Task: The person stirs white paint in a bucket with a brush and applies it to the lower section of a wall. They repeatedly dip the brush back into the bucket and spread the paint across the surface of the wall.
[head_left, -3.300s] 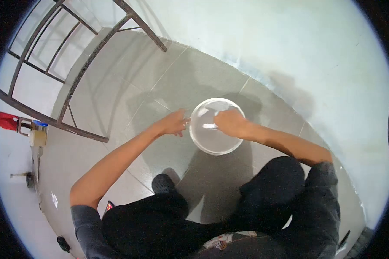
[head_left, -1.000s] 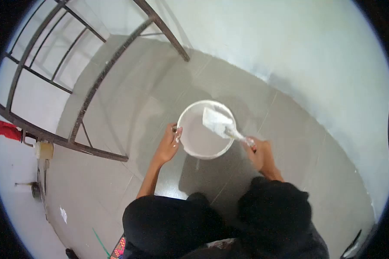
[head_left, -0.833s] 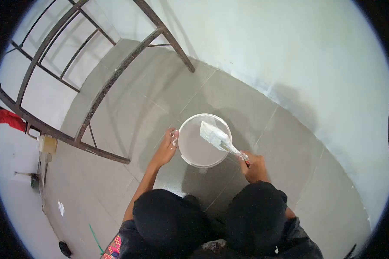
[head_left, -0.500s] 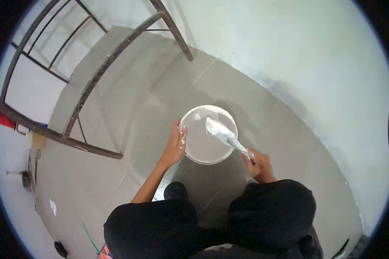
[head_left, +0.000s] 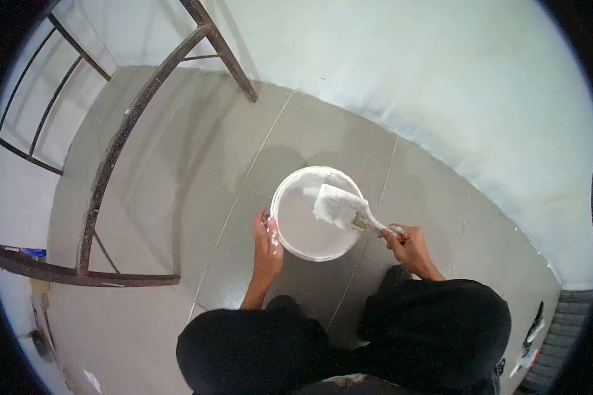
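Note:
A white bucket point(head_left: 318, 259) stands on the floor before my knees, with pale, whitish paint point(head_left: 300, 227) inside. My left hand point(head_left: 268, 250) grips the bucket's left rim, and white smears show on its fingers. In my right hand point(head_left: 412, 249) is the handle of a wide paintbrush point(head_left: 337, 208), held at the bucket's right side. The brush head is coated in thick white paint and lies over the bucket's opening, its broad face up. Whether the bristles touch the paint surface below, I cannot tell.
A rusty metal frame point(head_left: 112, 148) with curved bars stands on the tiled floor point(head_left: 211, 151) at the left. A white wall point(head_left: 408, 59) runs along the back and right. Several small items point(head_left: 530, 345) lie at the lower right, beside a dark ribbed surface point(head_left: 570, 336).
The brush has turned from a narrow edge to its broad face, and my right hand has shifted slightly right. My left hand stays at the bucket's rim. The whole view has swung.

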`<state>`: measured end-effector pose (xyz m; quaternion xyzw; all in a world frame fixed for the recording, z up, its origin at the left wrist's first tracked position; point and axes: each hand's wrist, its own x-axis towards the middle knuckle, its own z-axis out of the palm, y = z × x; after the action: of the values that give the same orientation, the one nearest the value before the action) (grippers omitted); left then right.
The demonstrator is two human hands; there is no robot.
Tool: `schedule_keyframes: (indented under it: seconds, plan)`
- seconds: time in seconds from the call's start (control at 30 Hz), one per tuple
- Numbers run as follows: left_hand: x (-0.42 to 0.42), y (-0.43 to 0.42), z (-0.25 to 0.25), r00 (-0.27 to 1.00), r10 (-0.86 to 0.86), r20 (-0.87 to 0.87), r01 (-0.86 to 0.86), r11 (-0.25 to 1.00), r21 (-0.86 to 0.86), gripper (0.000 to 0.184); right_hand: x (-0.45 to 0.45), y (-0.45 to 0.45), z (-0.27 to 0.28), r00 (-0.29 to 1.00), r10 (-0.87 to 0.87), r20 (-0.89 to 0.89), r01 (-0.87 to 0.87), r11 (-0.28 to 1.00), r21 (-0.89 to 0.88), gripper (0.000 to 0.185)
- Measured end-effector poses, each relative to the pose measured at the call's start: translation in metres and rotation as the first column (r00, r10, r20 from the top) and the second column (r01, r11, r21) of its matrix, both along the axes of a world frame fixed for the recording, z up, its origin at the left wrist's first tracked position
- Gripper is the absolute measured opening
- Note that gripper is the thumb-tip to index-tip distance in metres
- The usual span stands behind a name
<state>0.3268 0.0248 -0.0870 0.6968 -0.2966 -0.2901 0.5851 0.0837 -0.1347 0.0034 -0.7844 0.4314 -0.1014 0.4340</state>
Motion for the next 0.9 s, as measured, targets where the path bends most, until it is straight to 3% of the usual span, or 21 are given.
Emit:
schedule_keyframes:
  seconds: [0.07,0.17,0.27,0.3,0.37,0.43,0.53,0.6,0.63,0.7,0.83,0.9]
  plan:
    - [0.000,0.004,-0.002,0.995,0.004,-0.095,-0.001,1.000,0.025,0.057,0.000,0.001,0.001,0.996,-0.074,0.040,0.067,0.984,0.167,0.027]
    - [-0.014,0.010,0.010,0.897,-0.001,-0.442,0.037,0.997,0.074,0.069,0.001,-0.006,0.006,0.974,-0.207,0.097,0.130,0.852,0.508,0.032]
    - [-0.014,0.027,-0.025,0.968,-0.169,-0.188,0.196,0.971,0.138,0.084,0.003,-0.002,0.009,0.933,-0.326,0.153,0.105,0.652,0.751,0.034]
    - [-0.014,0.027,-0.015,0.911,-0.119,-0.395,0.189,0.971,0.143,0.087,0.005,-0.001,0.010,0.923,-0.355,0.147,0.110,0.609,0.785,0.034]
    - [-0.019,0.026,0.011,0.666,0.003,-0.746,0.165,0.974,0.152,0.093,0.006,0.002,0.011,0.912,-0.386,0.139,0.117,0.569,0.814,0.034]
    - [-0.028,0.024,0.022,0.605,-0.018,-0.796,0.157,0.983,0.097,0.090,0.008,0.005,0.010,0.904,-0.398,0.155,0.116,0.579,0.807,0.036]
    - [-0.033,0.023,0.026,0.492,-0.099,-0.865,0.146,0.989,-0.030,0.086,-0.001,0.004,0.006,0.926,-0.336,0.171,0.112,0.679,0.726,0.031]
    - [-0.037,0.022,0.021,0.388,-0.212,-0.897,0.135,0.976,-0.172,0.083,-0.009,0.003,-0.014,0.984,-0.107,0.141,0.062,0.956,0.287,0.025]
    - [-0.040,0.022,0.017,0.387,-0.256,-0.886,0.079,0.966,-0.244,0.081,-0.013,0.004,-0.022,0.997,-0.005,0.082,0.002,0.999,0.034,0.021]
    - [-0.042,0.016,0.014,0.396,-0.345,-0.851,-0.031,0.921,-0.388,0.079,-0.016,0.012,-0.026,0.998,-0.015,0.062,0.020,0.998,-0.066,0.015]
    - [-0.045,0.001,0.016,0.470,-0.267,-0.841,-0.086,0.935,-0.344,0.075,-0.009,0.011,-0.022,0.994,0.041,0.102,-0.005,0.945,-0.327,0.012]
    - [-0.044,-0.013,0.011,0.491,-0.231,-0.840,-0.114,0.939,-0.325,0.074,-0.007,0.003,-0.025,0.999,0.022,0.042,-0.007,0.949,-0.314,0.012]
